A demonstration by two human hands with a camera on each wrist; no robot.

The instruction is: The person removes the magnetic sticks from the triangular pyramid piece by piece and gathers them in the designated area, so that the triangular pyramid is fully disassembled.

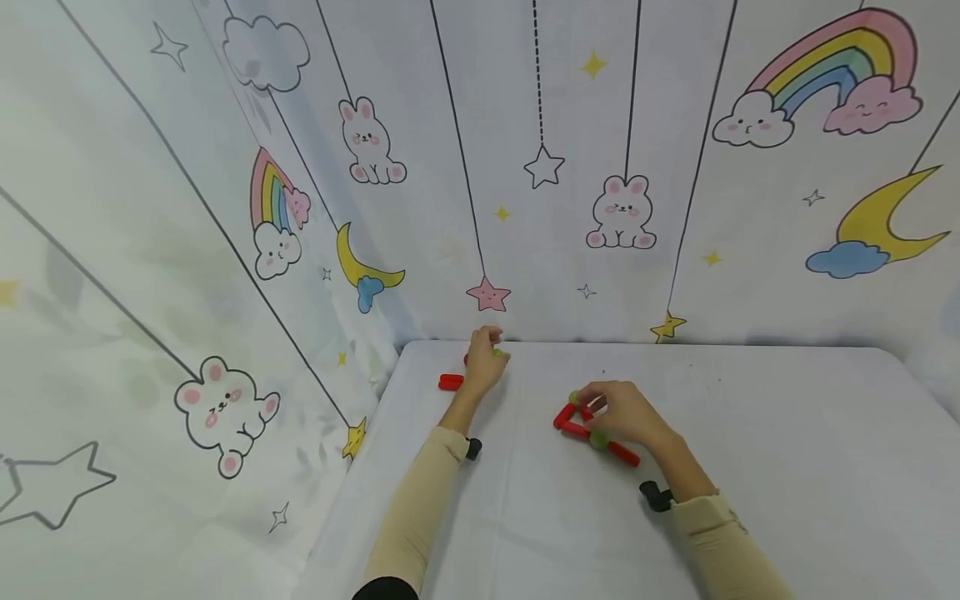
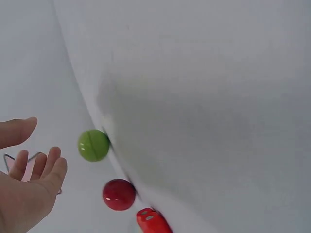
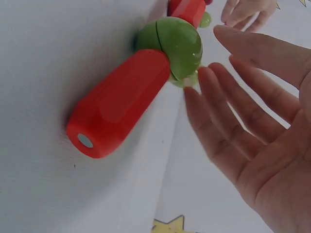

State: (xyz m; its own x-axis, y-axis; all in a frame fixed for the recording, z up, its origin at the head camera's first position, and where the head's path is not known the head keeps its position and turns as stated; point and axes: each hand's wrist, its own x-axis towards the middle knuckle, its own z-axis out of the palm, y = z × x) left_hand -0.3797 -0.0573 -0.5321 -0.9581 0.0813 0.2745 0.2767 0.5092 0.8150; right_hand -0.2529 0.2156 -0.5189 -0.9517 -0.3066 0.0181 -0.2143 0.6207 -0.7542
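Near the table's far edge, my left hand (image 1: 486,362) reaches over a green ball (image 2: 93,145). The left wrist view shows its thumb and fingers spread apart with a gap to the ball. A dark red ball (image 2: 119,194) lies beside the green one, then red rods (image 1: 451,382) with silvery discs on their ends. My right hand (image 1: 626,412) hovers at a joined shape of red rods and green balls. One red rod (image 3: 119,104) sticks out from a green ball (image 3: 177,46); loosely bent fingertips are at or near that ball, and contact is unclear.
A white cloth covers the table (image 1: 750,467). Behind it hangs a printed curtain (image 1: 450,167) with rabbits, stars, moons and rainbows, meeting the table's far edge. Another printed sheet (image 1: 135,292) stands along the left side.
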